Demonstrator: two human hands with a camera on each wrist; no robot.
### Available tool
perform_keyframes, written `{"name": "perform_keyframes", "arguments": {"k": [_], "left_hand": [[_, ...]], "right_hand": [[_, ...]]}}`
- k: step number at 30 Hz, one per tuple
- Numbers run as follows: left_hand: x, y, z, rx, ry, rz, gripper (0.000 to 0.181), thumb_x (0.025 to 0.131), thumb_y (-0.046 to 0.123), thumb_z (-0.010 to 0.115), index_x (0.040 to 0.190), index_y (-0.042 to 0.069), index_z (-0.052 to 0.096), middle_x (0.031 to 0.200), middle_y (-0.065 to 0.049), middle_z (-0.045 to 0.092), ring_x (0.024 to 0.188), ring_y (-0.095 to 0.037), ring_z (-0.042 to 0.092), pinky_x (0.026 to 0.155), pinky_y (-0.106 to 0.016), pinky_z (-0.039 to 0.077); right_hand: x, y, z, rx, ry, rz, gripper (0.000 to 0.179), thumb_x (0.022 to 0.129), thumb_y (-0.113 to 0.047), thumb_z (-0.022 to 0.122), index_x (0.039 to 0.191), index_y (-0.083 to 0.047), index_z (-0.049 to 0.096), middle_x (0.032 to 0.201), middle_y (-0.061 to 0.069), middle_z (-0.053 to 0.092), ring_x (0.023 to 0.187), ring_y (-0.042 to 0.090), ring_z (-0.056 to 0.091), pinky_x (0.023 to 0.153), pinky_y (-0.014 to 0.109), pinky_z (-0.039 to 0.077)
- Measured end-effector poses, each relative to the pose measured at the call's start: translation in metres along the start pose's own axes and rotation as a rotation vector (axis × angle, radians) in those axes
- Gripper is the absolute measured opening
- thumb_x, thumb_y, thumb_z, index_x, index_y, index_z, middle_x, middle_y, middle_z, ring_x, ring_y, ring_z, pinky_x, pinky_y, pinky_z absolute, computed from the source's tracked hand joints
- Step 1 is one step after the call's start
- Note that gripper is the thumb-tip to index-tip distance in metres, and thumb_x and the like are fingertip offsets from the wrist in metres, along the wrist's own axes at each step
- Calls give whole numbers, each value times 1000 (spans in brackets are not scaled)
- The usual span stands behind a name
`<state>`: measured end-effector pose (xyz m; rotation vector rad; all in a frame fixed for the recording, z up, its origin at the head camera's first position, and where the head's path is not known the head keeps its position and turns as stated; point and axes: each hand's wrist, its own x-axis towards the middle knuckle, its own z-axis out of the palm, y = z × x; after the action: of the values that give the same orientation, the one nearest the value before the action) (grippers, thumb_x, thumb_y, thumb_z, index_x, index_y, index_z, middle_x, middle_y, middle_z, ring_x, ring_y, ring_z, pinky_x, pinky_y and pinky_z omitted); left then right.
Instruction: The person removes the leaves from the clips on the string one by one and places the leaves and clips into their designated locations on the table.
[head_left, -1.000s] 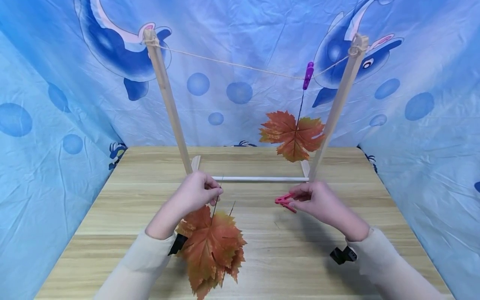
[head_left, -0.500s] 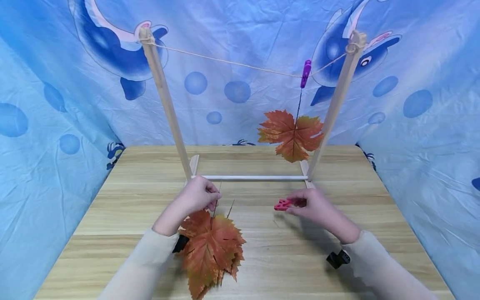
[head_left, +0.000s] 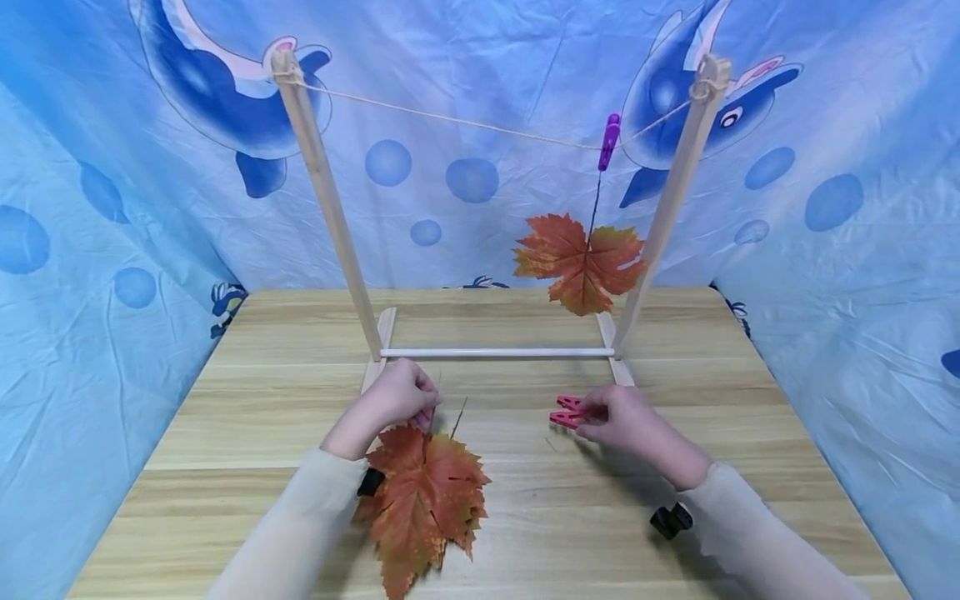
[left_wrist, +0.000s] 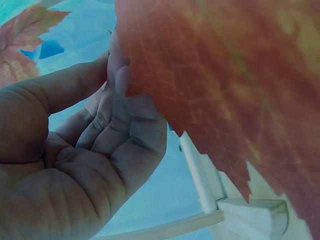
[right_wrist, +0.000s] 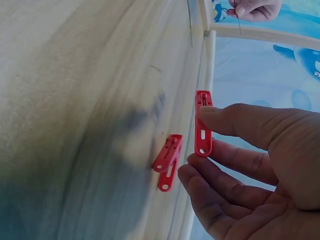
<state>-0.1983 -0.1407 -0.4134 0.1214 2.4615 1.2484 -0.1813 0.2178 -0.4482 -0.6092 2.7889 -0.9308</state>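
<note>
My left hand (head_left: 397, 396) pinches the thin dark stem of an orange-red artificial maple leaf (head_left: 420, 500). More leaves are layered beneath it, and a second stem (head_left: 460, 417) sticks up beside the first. In the left wrist view the leaf (left_wrist: 215, 70) covers part of the fingers. To the right, my right hand (head_left: 630, 425) is low near the tabletop. Its thumb and fingers pinch one red clothespin (right_wrist: 203, 132), seen in the right wrist view. Just beyond the fingertips another red clothespin (right_wrist: 169, 162) lies against the wood.
A wooden frame with left post (head_left: 322, 200) and right post (head_left: 671, 208) carries a slack string (head_left: 450, 122). From it a purple clothespin (head_left: 609, 142) hangs a maple leaf (head_left: 581, 265). A white rod (head_left: 495, 352) joins the posts low down. Blue dolphin-print cloth (head_left: 502, 67) surrounds the table (head_left: 262, 417).
Both hands have come slightly lower in the head view. The clothespins at my right fingertips now show as two side by side, where one was tilted before. The left hand keeps the leaf stem.
</note>
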Motion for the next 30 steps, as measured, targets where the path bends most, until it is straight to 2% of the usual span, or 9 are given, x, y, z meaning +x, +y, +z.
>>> {"name": "perform_keyframes", "arguments": {"k": [11,18,30], "left_hand": [[13,-13,11,55,31,-53,24,96,3,68,75,-6,72,59,-12,65,53,-22,67,52,-33,56],[19,-17,17,67,67,-80,20,94,3,70,76,-5,72,59,-10,65,51,-21,66,50,-32,55],[18,-19,24,78,75,-114,21,91,1,74,71,-5,70,59,-13,66,50,-23,67,48,-31,54]], "right_hand": [[0,3,10,-28,-8,25,15,76,0,83,90,-2,77,81,1,64,68,12,56,60,30,50],[1,5,13,-82,-23,98,17,78,-7,88,90,-5,77,82,1,64,72,14,56,68,36,51],[2,10,14,-81,-43,156,20,78,-9,90,93,-6,78,84,1,64,72,15,55,69,36,51]]}}
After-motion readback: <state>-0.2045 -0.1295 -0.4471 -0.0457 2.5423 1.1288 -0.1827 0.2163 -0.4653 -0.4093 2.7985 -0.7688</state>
